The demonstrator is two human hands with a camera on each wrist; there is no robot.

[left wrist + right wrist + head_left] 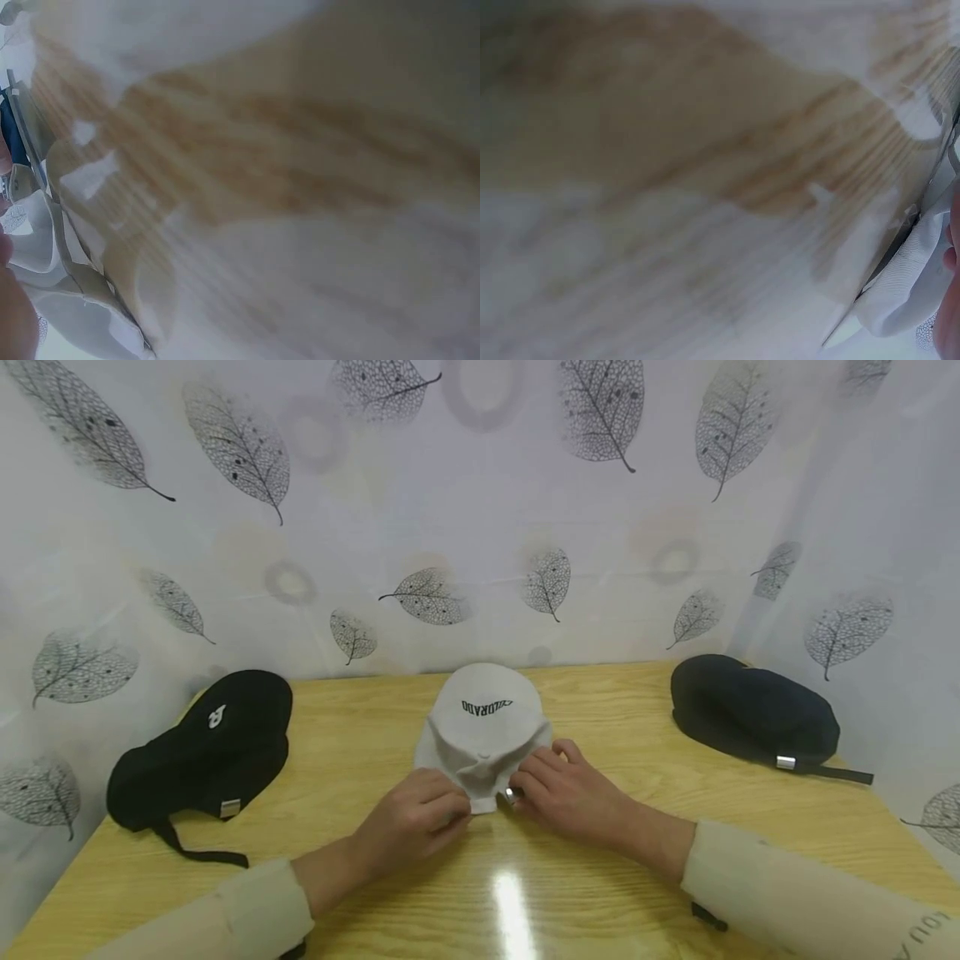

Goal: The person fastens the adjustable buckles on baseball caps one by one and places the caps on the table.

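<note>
A white baseball cap [489, 693] with dark COLORADO lettering lies on the table in the middle of the head view. My left hand [416, 814] pinches its near edge on the left, fingers curled at a strap end. At the near right edge my right hand [562, 793] grips the cap with curled fingers, beside a small metal buckle [512, 794]. Folds of the pale cap [82, 319] show at the lower left of the left wrist view. In the right wrist view, the cap's pale fabric [900, 289] lies by the fingers at the right edge.
A black cap [217, 752] with a white emblem lies on the left, its strap hanging loose. On the right is a dark navy cap [750, 706] with a metal buckle and loose strap. A leaf-patterned curtain [480, 518] stands behind the wooden table [360, 727].
</note>
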